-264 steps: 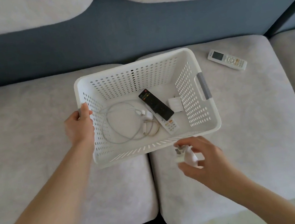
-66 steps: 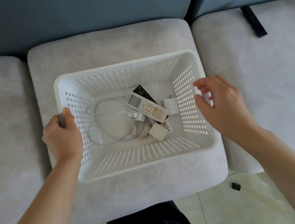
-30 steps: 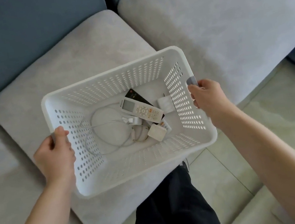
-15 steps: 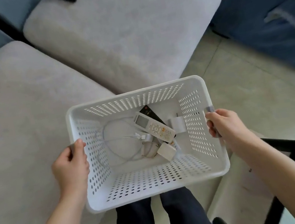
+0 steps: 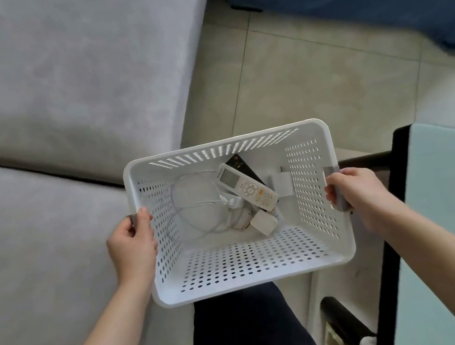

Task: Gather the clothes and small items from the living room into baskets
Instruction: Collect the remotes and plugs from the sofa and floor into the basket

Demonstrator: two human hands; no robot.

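We hold the white basket (image 5: 249, 271) by both grey side handles: left hand (image 5: 131, 245) at 9 o'clock, right hand (image 5: 357, 198) at 3 o'clock, each clamped round its handle. Inside lie the white remote (image 5: 248, 188), black remote (image 5: 241, 165), cable (image 5: 192, 205) and charger (image 5: 264, 221). The basket has left the sofa cushion (image 5: 39, 83) and now hangs over floor tiles (image 5: 295, 82); we judge it in transit to further items.
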